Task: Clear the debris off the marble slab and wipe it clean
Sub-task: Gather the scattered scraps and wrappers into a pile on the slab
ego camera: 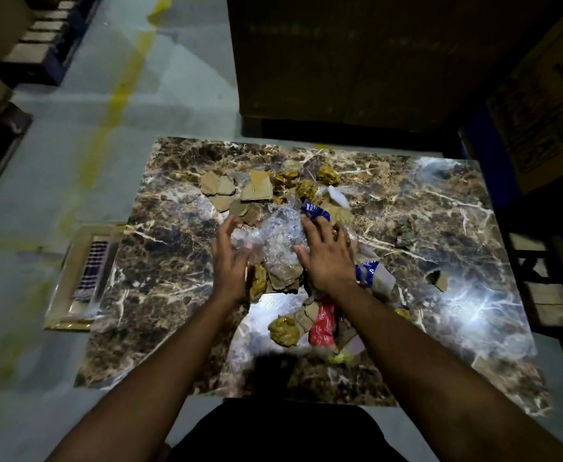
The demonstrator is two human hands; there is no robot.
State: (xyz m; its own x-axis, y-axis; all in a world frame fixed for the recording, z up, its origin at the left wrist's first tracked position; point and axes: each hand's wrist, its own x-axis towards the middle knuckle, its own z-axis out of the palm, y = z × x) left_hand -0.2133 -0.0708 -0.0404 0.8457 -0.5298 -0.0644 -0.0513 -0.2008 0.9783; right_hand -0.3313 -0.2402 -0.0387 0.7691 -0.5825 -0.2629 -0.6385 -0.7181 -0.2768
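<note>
A brown marble slab (160, 275) with white veins lies on the floor in front of me. Debris is heaped along its middle: torn cardboard pieces (256, 186), crumpled gold foil balls (327, 174), clear plastic wrap (278, 233), blue wrappers (315, 211) and a red wrapper (322, 323). My left hand (230, 261) is at the left side of the plastic wrap, fingers curved against it. My right hand (328, 258) lies flat on the heap at the wrap's right side, fingers spread. A single cardboard scrap (438, 280) lies apart at the right.
Grey concrete floor with a yellow painted line (116, 95) stretches to the left. A flat framed panel (83, 275) sticks out from under the slab's left edge. Large cardboard boxes (357, 55) stand behind the slab, and a wooden pallet (547, 285) is at the right.
</note>
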